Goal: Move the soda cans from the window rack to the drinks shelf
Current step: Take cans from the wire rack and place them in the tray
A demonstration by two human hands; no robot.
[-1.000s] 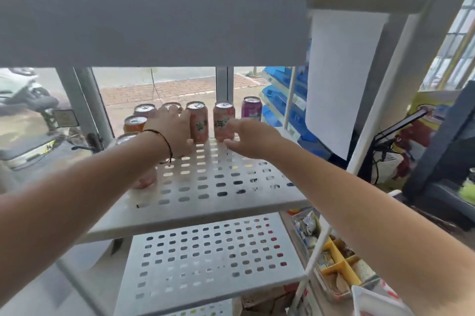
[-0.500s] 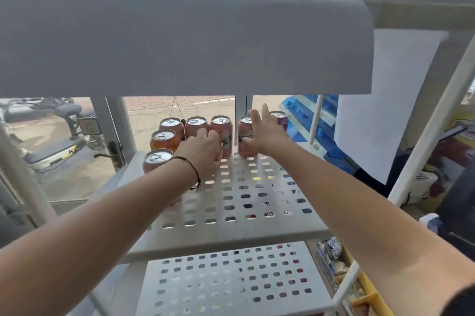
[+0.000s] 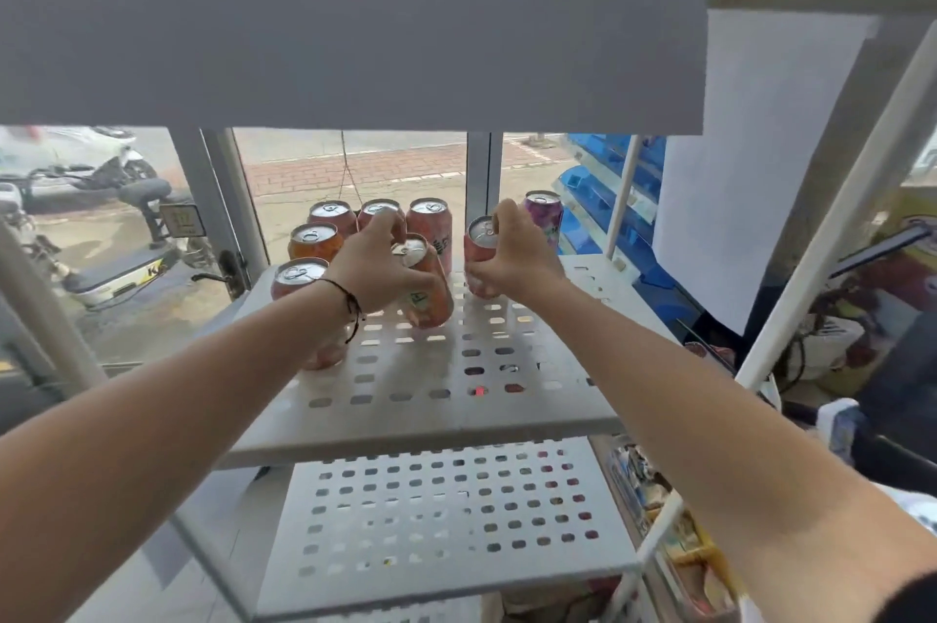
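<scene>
perforated shelf [image 3: 431,399], front half bare, hands [image 3: 377,267] gripping cans [image 3: 428,290]

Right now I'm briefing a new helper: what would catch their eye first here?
Two hands reaching onto the perforated white shelf by the window: the left hand holds a tilted pink can, the right hand grips an upright pink can. Behind stand more cans, including a purple can at back right.
</scene>
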